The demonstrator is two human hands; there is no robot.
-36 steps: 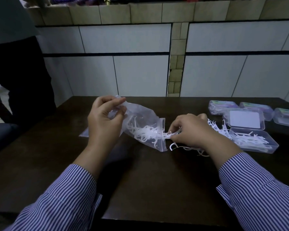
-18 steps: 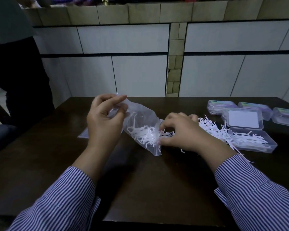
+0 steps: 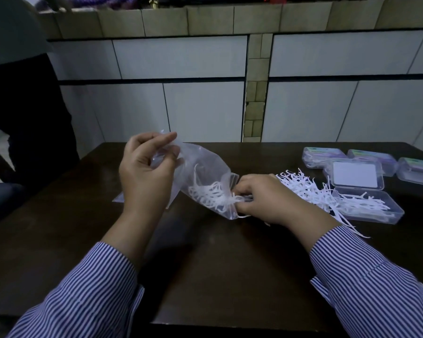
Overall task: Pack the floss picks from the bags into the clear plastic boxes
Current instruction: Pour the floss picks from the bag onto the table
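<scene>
Where the task's thing sits, we list it first: floss picks (image 3: 210, 193), white, thin, bunched at the low mouth of a clear bag (image 3: 205, 172) tilted down toward the right.

Loose pile (image 3: 303, 186): more picks, spilled on the table between the bag and the open box.

Left hand (image 3: 144, 172): raised, fingers and thumb pinching the bag's closed upper end, so the contents slide to the mouth.

Right hand (image 3: 261, 198): at the bag's mouth, fingers curled in around a tuft of picks; we cannot quite make out how many it has, as the knuckles hide the fingertips.

Open box (image 3: 371, 208): clear plastic, partly filled, lid (image 3: 357, 175) folded back behind it, just right of the loose pile.

Closed boxes (image 3: 322, 156): three, at the table's far right, behind the open one, apparently packed already.

Handling, as we judge it: picks very light, springy, prone to tangle by their hooked heads; a clump will drag stragglers and scatter them. Best taken in a small bunch by the straight handles, aligned, not by the heads. Bag film is soft and slippery; hold it by the sealed end.

Table (image 3: 205, 264): dark, glossy. Flat bag (image 3: 119, 200): lies under the left wrist.
</scene>
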